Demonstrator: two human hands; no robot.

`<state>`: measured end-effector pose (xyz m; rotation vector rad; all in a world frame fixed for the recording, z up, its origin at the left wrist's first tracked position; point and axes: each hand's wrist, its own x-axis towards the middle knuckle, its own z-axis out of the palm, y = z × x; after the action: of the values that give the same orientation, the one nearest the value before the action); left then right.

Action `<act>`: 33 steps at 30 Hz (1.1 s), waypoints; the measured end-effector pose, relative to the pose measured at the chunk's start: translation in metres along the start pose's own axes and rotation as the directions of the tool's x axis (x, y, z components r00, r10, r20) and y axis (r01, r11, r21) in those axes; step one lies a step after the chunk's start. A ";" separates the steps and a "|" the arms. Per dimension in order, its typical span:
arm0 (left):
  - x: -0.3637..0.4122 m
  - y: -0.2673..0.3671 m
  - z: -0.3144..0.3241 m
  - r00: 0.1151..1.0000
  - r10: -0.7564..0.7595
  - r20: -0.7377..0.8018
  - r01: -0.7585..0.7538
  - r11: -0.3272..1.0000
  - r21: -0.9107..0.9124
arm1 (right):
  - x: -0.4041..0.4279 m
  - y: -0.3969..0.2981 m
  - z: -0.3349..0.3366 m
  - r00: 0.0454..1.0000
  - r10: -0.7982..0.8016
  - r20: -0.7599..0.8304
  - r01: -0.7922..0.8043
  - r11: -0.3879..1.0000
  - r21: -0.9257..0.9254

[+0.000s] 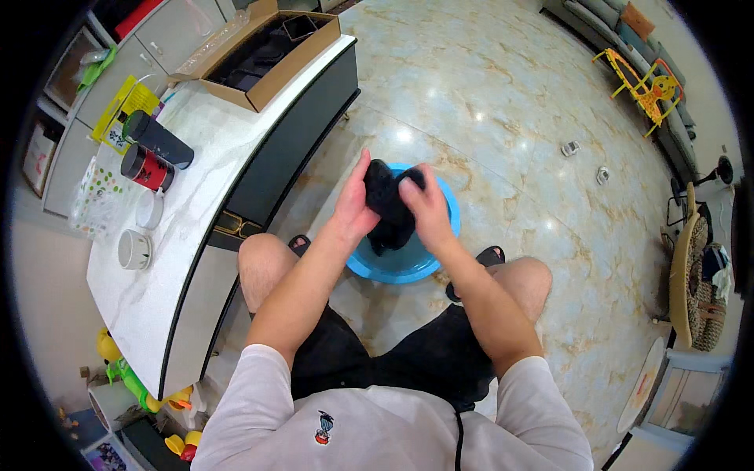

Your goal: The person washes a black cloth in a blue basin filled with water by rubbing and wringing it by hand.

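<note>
Between both hands a dark, bunched cloth [392,206], perhaps a sock, is held above a blue plastic basin [393,275]. My left hand [355,203] grips its left side, fingers pointing up and away. On the opposite side my right hand [429,206] has its thumb pressed against the cloth and the fingers curled behind it. The lower end of the cloth hangs over the water [406,260] in the basin; whether it touches the surface I cannot tell. The basin stands on the floor between my feet.
Close on the left runs a white-topped cabinet [235,171] bearing an open cardboard box [259,97], a dark canister [159,138], a red-and-black jar [147,168] and a white cup [134,249]. Marble-patterned floor [500,147] spreads rightward. A sofa [665,135] stands at the far right.
</note>
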<state>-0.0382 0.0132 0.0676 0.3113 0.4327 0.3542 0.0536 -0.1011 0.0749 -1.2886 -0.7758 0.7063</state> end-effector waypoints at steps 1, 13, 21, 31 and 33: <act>0.000 -0.001 -0.003 0.997 0.043 -0.060 -0.041 0.998 0.045 | -0.005 -0.004 0.005 0.978 -0.201 0.058 0.209 0.941 -0.264; -0.005 -0.049 0.011 0.968 0.182 -0.173 -0.138 0.961 0.240 | 0.031 0.016 -0.004 0.926 -0.352 -0.140 0.161 0.702 -0.694; 0.016 -0.021 -0.048 0.985 0.135 0.106 -0.157 0.961 0.229 | -0.016 0.002 0.032 0.806 -0.557 0.198 0.527 0.524 -0.669; 0.005 -0.049 0.009 0.937 0.244 -0.251 -0.183 0.953 0.242 | 0.018 0.016 0.007 0.916 -0.389 -0.099 0.230 0.710 -0.666; 0.016 -0.035 -0.027 0.982 0.173 -0.075 -0.160 0.975 0.154 | -0.001 0.007 0.022 0.883 -0.467 0.040 0.380 0.663 -0.645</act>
<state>-0.0276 -0.0059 0.0264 0.4796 0.5226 0.5031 0.0349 -0.0887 0.0700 -1.6553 -1.2242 -0.0595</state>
